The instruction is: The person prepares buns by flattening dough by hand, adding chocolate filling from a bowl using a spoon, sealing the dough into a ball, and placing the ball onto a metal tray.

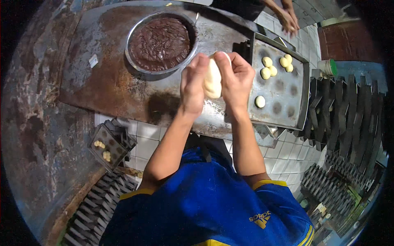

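Above the bench (111, 88), left hand (192, 87) and right hand (238, 82) pinch dough (212, 82) between them, thumbs uppermost, right of the bowl (159, 73)

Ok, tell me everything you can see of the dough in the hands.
The dough is a pale yellow, smooth, soft-looking lump, longer than wide, its near end rounded. It is held between the left hand and right hand, apparently above the table, in view between the bowl and the tray. The hands partly hide its sides.
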`<act>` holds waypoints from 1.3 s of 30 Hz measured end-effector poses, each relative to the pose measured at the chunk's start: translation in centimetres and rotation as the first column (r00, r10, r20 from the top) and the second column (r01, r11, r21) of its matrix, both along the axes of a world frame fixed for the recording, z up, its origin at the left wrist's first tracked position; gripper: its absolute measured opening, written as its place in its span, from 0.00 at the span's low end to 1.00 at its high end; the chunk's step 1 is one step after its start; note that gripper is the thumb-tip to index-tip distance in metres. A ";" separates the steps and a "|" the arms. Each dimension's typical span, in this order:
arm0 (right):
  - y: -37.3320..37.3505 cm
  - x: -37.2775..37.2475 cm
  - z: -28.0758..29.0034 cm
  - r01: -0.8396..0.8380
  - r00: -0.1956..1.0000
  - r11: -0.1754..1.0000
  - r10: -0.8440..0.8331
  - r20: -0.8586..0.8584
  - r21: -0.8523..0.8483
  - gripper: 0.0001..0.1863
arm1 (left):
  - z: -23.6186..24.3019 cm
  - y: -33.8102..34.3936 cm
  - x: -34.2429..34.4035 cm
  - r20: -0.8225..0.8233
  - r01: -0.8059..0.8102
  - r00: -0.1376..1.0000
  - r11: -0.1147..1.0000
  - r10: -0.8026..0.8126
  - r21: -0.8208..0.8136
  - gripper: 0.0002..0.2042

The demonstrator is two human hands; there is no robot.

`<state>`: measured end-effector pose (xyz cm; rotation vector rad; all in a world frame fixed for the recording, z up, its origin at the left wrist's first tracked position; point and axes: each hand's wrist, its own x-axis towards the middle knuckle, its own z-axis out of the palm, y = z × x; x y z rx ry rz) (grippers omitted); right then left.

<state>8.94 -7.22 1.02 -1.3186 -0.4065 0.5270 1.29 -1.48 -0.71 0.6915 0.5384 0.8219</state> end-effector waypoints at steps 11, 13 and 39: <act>4.5 -3.7 5.5 -0.614 0.778 0.749 0.627 -0.032 -0.250 0.16 | -8.3 8.2 -8.0 -0.254 0.197 0.964 0.859 -0.081 0.473 0.10; 5.2 -4.3 5.4 -0.551 0.708 0.699 0.681 0.189 -0.456 0.19 | -8.8 8.0 -9.2 -0.296 0.324 0.938 0.763 -0.182 0.559 0.16; 12.5 7.9 -20.3 0.129 0.087 0.505 0.852 0.517 -0.854 0.19 | -12.3 17.7 -21.9 -0.910 0.442 0.405 0.852 0.088 0.280 0.15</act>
